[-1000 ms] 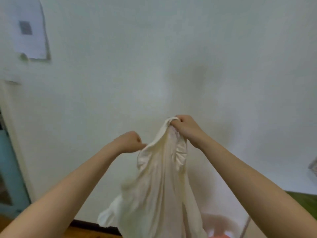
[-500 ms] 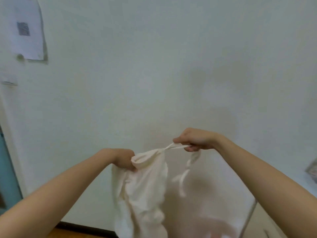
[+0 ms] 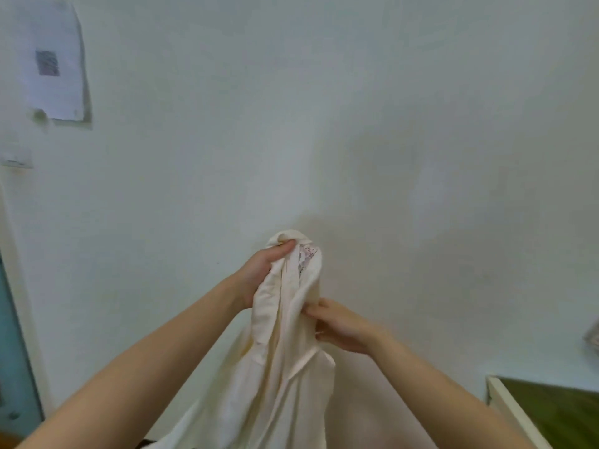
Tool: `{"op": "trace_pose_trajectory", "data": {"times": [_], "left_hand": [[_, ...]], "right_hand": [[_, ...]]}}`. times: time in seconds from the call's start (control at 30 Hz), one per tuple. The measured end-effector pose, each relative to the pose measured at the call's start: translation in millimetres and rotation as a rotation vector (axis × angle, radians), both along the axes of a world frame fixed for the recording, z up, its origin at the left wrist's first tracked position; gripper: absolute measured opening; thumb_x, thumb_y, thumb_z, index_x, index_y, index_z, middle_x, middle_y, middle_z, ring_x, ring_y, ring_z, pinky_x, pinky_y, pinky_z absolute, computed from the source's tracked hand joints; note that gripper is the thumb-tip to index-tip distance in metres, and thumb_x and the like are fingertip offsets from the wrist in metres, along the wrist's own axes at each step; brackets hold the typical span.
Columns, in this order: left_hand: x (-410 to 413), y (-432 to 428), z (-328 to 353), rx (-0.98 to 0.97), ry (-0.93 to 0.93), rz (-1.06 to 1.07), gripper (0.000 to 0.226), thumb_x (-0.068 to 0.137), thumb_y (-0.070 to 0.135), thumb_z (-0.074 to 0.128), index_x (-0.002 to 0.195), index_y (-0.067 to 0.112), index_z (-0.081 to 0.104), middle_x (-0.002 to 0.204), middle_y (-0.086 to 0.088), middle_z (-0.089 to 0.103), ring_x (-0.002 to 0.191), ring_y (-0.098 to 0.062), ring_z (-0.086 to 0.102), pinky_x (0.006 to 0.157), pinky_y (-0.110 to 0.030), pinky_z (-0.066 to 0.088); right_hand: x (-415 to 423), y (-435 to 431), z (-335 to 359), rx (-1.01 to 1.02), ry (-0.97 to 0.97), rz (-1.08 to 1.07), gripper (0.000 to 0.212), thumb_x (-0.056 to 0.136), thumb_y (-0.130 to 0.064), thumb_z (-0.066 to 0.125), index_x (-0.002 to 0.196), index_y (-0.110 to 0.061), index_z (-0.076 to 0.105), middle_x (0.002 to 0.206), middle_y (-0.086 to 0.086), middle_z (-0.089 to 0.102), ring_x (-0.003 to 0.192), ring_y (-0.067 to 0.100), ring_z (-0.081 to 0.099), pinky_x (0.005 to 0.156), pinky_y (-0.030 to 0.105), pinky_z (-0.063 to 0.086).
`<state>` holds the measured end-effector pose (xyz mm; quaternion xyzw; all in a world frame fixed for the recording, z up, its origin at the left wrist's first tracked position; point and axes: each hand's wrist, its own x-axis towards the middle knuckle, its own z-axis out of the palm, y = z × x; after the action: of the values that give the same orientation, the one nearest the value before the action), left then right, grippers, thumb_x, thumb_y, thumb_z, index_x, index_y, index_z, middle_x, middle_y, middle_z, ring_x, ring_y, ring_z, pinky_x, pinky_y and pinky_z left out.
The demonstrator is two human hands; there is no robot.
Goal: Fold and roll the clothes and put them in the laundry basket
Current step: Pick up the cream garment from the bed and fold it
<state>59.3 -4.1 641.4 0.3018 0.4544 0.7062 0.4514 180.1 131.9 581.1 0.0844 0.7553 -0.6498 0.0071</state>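
- While the cream garment [image 3: 285, 367] hangs mid-air in front of the wall [image 3: 356, 124], both hands are on it; nothing is laid flat yet.
- left hand [image 3: 264, 270]: higher and farther, fingers curled tight round the bunched top end, just beside a lace patch [image 3: 306, 254].
- right hand [image 3: 343, 328]: lower and nearer, on the garment's right edge, fingertips pinching a fold partway down.
- Key relation: the garment's long axis runs vertical. Its top is in the left hand and its tail drops out of view at the bottom, between the forearms. The right hand sits just below the left along that axis.
- Judgement: looks like hunting for edges before the fold. Next move probably needs the hands spread left-right so the cloth opens out.
- No laundry basket in view. Green-topped bench [image 3: 551, 413] at near right, well apart from the cloth; plausible folding surface, can't confirm.
- Paper sheet [image 3: 55, 59] on the wall far left, irrelevant.
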Motion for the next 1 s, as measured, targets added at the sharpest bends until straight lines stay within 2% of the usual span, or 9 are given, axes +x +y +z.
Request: {"op": "trace_pose_trajectory", "data": {"times": [0.1,0.2,0.37,0.47,0.57,0.7,0.8,0.87,1.0], "left_hand": [[-5,-1,5,-0.027,0.045,0.011,0.03,0.088,0.03,0.052,0.08,0.008,0.071,0.077,-0.007,0.072,0.069,-0.019,0.071,0.068,-0.026,0.057],[-26,-18,9,-0.105,0.166,0.076,0.024,0.096,0.026,0.05,0.093,0.008,0.066,0.086,-0.008,0.074,0.076,-0.018,0.072,0.072,-0.027,0.058],[-49,-54,-2,-0.44,0.704,0.113,0.032,0.073,0.034,0.07,0.093,0.008,0.068,0.088,-0.003,0.071,0.077,-0.014,0.066,0.073,-0.026,0.05],[-44,-61,-5,-0.715,1.119,-0.044,0.022,0.075,0.036,0.078,0.081,0.018,0.067,0.078,0.01,0.068,0.076,-0.01,0.064,0.069,-0.019,0.048],[-43,-59,-15,-1.134,1.476,-0.217,0.044,0.073,0.043,0.078,0.107,0.017,0.066,0.108,0.001,0.068,0.1,-0.019,0.063,0.081,-0.024,0.046],[-47,-53,-34,-1.618,1.669,-0.417,0.06,0.079,0.041,0.073,0.129,0.012,0.056,0.129,-0.006,0.059,0.117,-0.027,0.057,0.09,-0.031,0.042],[-53,-41,-48,-1.825,1.835,-0.5,0.065,0.08,0.04,0.072,0.136,0.014,0.051,0.135,-0.006,0.056,0.119,-0.029,0.056,0.094,-0.034,0.043],[-56,-32,-54,-1.85,1.926,-0.466,0.071,0.077,0.039,0.076,0.138,0.015,0.05,0.136,-0.007,0.054,0.119,-0.029,0.055,0.095,-0.035,0.045],[-66,-29,-36,-1.394,2.21,-0.09,0.071,0.067,0.024,0.085,0.129,0.014,0.053,0.133,-0.009,0.046,0.122,-0.025,0.044,0.084,-0.033,0.047]], "right_hand": [[-10,-7,2,-0.027,0.024,-0.047,0.048,0.073,-0.033,0.074,0.113,-0.006,0.066,0.115,0.012,0.069,0.112,0.028,0.063,0.099,0.04,0.046],[-10,13,26,-0.025,0.136,-0.289,0.044,0.094,-0.031,0.058,0.118,0.006,0.062,0.113,0.021,0.068,0.101,0.03,0.066,0.086,0.038,0.047],[-1,31,75,-0.245,0.333,-0.323,0.025,0.097,-0.017,0.05,0.114,-0.006,0.065,0.108,0.009,0.072,0.094,0.019,0.069,0.085,0.033,0.054],[7,26,98,0.013,0.246,-0.216,0.022,0.1,-0.019,0.045,0.095,-0.015,0.066,0.083,-0.003,0.074,0.072,0.007,0.069,0.065,0.022,0.056],[22,36,113,0.274,0.041,-0.086,0.023,0.099,-0.025,0.047,0.09,-0.014,0.065,0.074,-0.007,0.07,0.063,0.004,0.065,0.056,0.018,0.051],[34,41,106,0.818,-0.532,0.233,0.021,0.091,-0.038,0.062,0.085,-0.018,0.065,0.071,-0.009,0.065,0.067,0.01,0.06,0.063,0.022,0.052],[32,36,91,1.349,-0.861,0.324,0.052,0.08,-0.061,0.064,0.105,-0.015,0.068,0.094,-0.001,0.066,0.084,0.018,0.061,0.082,0.028,0.05],[28,38,79,1.549,-0.951,0.299,0.073,0.075,-0.066,0.065,0.119,-0.009,0.063,0.113,0.006,0.065,0.096,0.025,0.059,0.086,0.028,0.046],[31,51,74,1.57,-0.903,0.13,0.08,0.072,-0.052,0.076,0.135,-0.011,0.051,0.134,0.006,0.057,0.117,0.026,0.058,0.097,0.029,0.046]]}}
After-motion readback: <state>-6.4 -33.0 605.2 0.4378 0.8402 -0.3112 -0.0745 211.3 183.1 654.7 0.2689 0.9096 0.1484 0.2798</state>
